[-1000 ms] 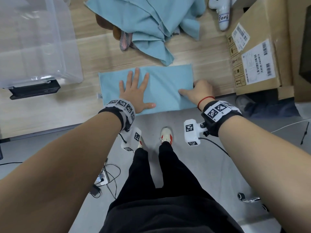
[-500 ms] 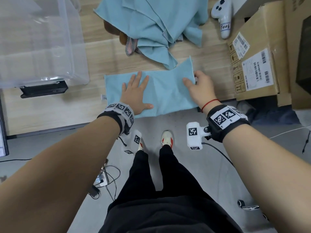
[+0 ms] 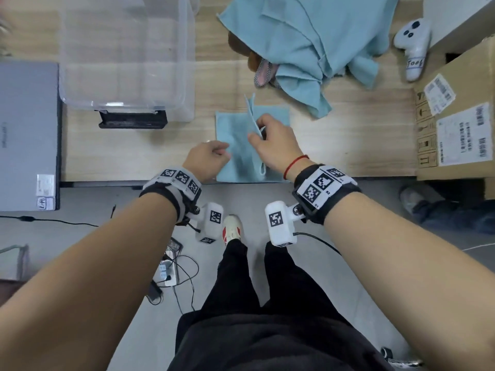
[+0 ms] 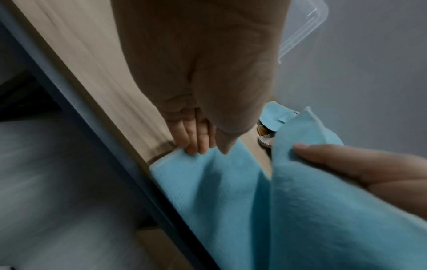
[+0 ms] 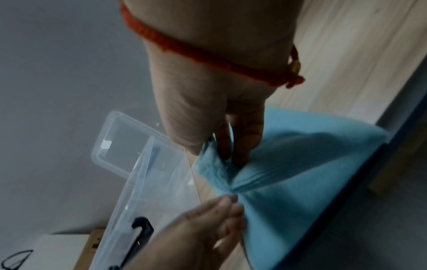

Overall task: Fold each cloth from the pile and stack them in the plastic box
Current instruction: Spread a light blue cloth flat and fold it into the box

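Note:
A light blue cloth (image 3: 232,131) lies at the wooden table's near edge, its right half lifted upright over the middle. My right hand (image 3: 255,133) pinches that raised edge between thumb and fingers (image 5: 233,153). My left hand (image 3: 225,154) sits at the cloth's near left side, with curled fingers (image 4: 196,144) holding the corner (image 4: 175,157) against the table. The pile of blue cloths (image 3: 308,46) lies behind, at the far right. The clear plastic box (image 3: 126,57) stands at the far left with nothing visible in it.
A closed grey laptop (image 3: 26,135) lies left of the box. A cardboard carton (image 3: 455,124) stands at the right and a white controller (image 3: 413,49) beside the pile. A brown item (image 3: 254,62) pokes out from under the pile. Cables and a power strip (image 3: 168,269) lie on the floor.
My right hand has lifted the cloth's right edge and carried it leftward over the middle. My left hand has gone from flat on the cloth to gripping its left corner.

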### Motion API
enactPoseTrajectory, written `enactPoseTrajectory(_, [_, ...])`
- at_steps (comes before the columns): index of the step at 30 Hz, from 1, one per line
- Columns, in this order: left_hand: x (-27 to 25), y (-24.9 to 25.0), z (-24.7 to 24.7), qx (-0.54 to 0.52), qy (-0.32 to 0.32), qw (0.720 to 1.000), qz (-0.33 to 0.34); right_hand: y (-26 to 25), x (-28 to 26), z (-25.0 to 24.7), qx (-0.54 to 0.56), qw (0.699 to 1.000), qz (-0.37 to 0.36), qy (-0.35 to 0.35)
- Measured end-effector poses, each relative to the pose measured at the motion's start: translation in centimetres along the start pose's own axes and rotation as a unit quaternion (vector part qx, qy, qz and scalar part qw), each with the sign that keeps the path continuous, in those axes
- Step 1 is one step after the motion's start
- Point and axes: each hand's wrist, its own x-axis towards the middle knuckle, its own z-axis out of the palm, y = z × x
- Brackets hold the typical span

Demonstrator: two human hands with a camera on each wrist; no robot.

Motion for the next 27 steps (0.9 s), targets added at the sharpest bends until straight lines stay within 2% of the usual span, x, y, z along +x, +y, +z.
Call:
enactPoseTrajectory(6, [0.4,-0.6,0.0,-0.142,-0.011,0.990,-0.021,-0.3,1.1,4.3,-0.045,0.998,0.026,-0.040])
enactPoseTrajectory(9, [0.4,-0.4,-0.2,-0.153,-0.014,0.988,-0.034,-0.4,1.7,4.9,-0.052,0.998,0.022,-0.040])
enactPoseTrajectory(11, [0.6,-0.7,-0.2,-0.159,-0.019,0.986,-0.038,-0.6,2.0,5.2,-0.019,0.998,0.025,-0.051])
enactPoseTrajectory(15, [0.8,-1.4,-0.5,-0.101,-0.035,0.994,-0.010,-0.5,2.0,5.0,0.043,0.995,0.030,-0.089])
enactPoseTrajectory(18, [1.0,-1.6,-0.4,-0.110,-0.023,0.994,-0.014,0.4,1.5,4.0,0.043,0.997,0.015,-0.068])
enactPoseTrajectory(23, [1.4,-1.0,0.3,-0.053,0.070,0.996,-0.025,3.1,0.0,1.6,-0.064,0.994,-0.038,-0.078])
enactPoseTrajectory(27, [1.9,-0.6,0.7,-0.088,0.090,0.992,-0.030,5.2,-1.6,0.6,-0.197,0.972,-0.078,-0.105])
